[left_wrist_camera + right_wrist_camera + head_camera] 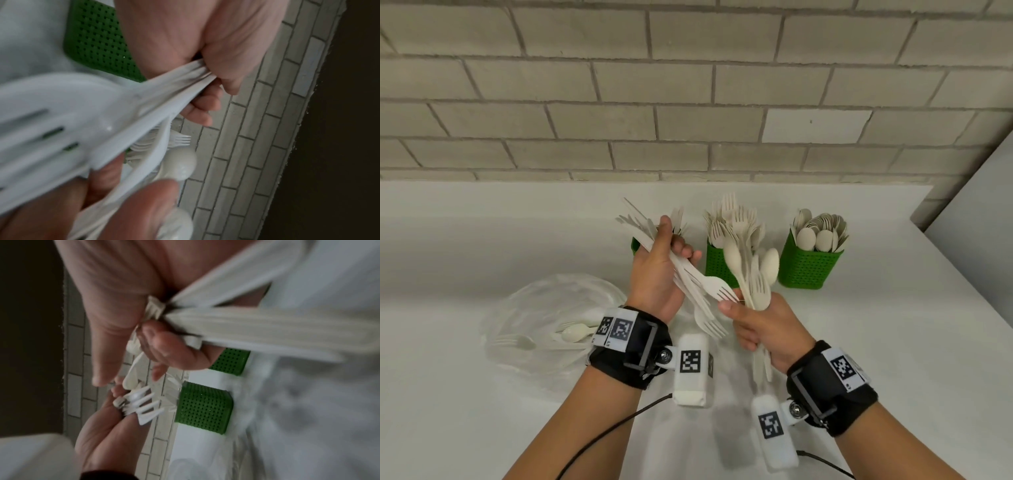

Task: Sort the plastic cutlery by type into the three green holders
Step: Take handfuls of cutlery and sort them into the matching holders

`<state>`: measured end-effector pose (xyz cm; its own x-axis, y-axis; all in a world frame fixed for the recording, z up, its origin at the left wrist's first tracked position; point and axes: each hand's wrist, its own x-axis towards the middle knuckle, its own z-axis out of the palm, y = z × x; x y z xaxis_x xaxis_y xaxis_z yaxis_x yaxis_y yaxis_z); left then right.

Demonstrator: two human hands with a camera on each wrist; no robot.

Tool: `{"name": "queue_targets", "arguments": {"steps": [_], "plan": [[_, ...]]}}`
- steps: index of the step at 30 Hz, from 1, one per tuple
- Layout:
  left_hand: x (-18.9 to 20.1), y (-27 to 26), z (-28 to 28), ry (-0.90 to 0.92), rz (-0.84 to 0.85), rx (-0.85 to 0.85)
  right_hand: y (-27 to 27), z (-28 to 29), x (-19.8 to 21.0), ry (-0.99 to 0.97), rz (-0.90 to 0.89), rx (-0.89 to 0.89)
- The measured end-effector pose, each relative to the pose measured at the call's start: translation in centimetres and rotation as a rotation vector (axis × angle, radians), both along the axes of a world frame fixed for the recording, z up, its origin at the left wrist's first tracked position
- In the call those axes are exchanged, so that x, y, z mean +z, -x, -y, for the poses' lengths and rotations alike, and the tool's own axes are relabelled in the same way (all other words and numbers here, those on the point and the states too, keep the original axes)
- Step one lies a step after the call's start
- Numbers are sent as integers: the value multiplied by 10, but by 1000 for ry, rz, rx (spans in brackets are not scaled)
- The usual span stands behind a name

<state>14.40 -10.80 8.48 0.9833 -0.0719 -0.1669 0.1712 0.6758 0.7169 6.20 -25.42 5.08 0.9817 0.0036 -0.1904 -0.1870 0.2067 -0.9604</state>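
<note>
Closest in, the right hand [760,325] is wrapped around a mixed bundle of cream plastic spoons and forks [753,274], handles down through the fist, heads fanned upward toward the wall. Just left of it, the left hand [657,274] clamps a sheaf of white plastic forks and knives [688,277] lying on a diagonal: fork tines point down and right, nearly touching the right thumb, while the other ends splay up and left. So the two bundles all but meet in the middle, over the white countertop [893,342].

Off to the left lies a crumpled clear plastic bag [551,308] with a few spoons and forks left inside.

Further back stand the three green perforated plastic holders. The left holder [635,245] sits mostly hidden behind the left hand. The middle holder [717,265] bristles with forks, and the right holder [808,267] is packed with spoons, bowls up. Both hands are straight in front of the row, the right nearer the spoon holder. Looks like sorting within the hands comes first.
</note>
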Motion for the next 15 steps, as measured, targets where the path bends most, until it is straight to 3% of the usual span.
{"name": "queue_targets", "arguments": {"steps": [5, 9, 12, 15], "plan": [[1, 9, 1, 32, 23, -65, -7, 4, 4, -21, 120, -166], [-5, 18, -3, -39, 30, -230, -16, 15, 17, -227, 150, -318], [-9, 25, 0, -136, 69, -317, -23, 18, 24, -415, 146, -296], [-11, 29, 2, -194, 94, -380, -26, 19, 32, -459, 135, -266]]}}
